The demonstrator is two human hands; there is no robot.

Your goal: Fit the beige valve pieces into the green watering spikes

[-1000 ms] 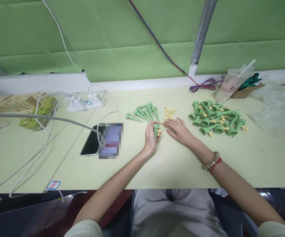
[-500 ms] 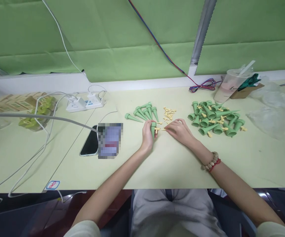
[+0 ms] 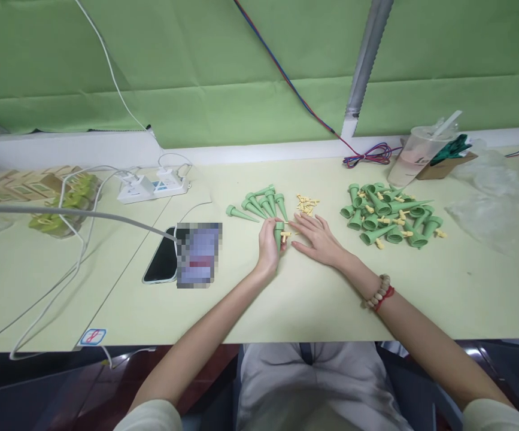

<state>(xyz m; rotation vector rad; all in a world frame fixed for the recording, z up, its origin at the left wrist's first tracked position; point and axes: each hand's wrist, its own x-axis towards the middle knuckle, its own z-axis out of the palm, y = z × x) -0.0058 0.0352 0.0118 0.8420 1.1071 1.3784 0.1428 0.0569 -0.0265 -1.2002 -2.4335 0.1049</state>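
Observation:
My left hand (image 3: 267, 250) is closed around a green plastic watering spike (image 3: 278, 232), its wide end up. A yellow valve (image 3: 286, 234) sticks out sideways from it, to the right. Just right of that, my right hand (image 3: 322, 240) lies low over the table with its fingers stretched and apart. The fingertips come close to the valve; whether they touch a small yellow piece there I cannot tell. Beyond the hands are a small heap of yellow pins (image 3: 307, 204) and a fanned group of green spikes (image 3: 254, 206).
To the right lies a pile of green spikes (image 3: 382, 206) with yellow valves. Behind it stand a plastic cup (image 3: 414, 158) and a cardboard box (image 3: 445, 166). A phone (image 3: 160, 263), a power strip (image 3: 169, 188) and loose cables are on the left.
The fingers of my right hand have opened from a pinch on a small yellow piece and spread out towards the spike. My left hand keeps its hold on the spike.

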